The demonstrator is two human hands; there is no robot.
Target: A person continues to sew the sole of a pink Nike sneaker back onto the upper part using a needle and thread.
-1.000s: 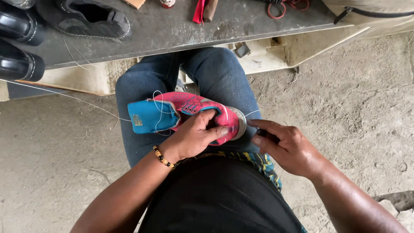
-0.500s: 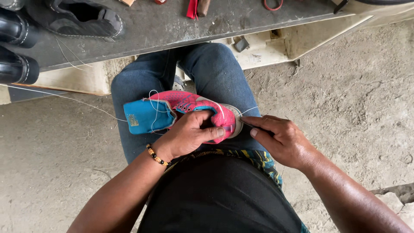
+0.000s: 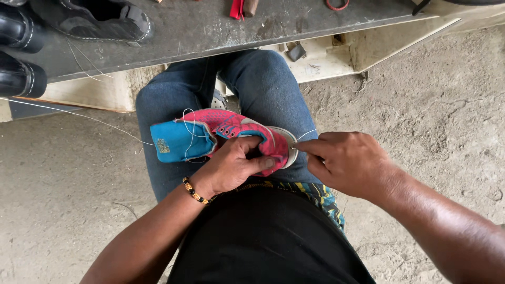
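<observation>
A pink and blue sports shoe (image 3: pixel 210 134) lies across my lap on my blue jeans. My left hand (image 3: pixel 231 168), with a beaded bracelet at the wrist, grips the shoe over its pink upper near the toe. My right hand (image 3: pixel 347 163) sits just right of the toe, its fingertips pinched on a thin white thread (image 3: pixel 306 135) at the sole's edge. Whether a needle is between the fingers cannot be told. More thread loops over the blue heel part and trails away to the left.
A dark worn bench (image 3: pixel 210 26) runs across the top, carrying a black shoe (image 3: pixel 94 18), black boots (image 3: pixel 18 52) at the left and small red tools (image 3: pixel 238 8). Rough concrete floor (image 3: pixel 431 105) lies on both sides of my legs.
My right hand has shifted slightly left and closer to the shoe's toe, pinching at the sole edge. My left hand keeps its grip on the shoe.
</observation>
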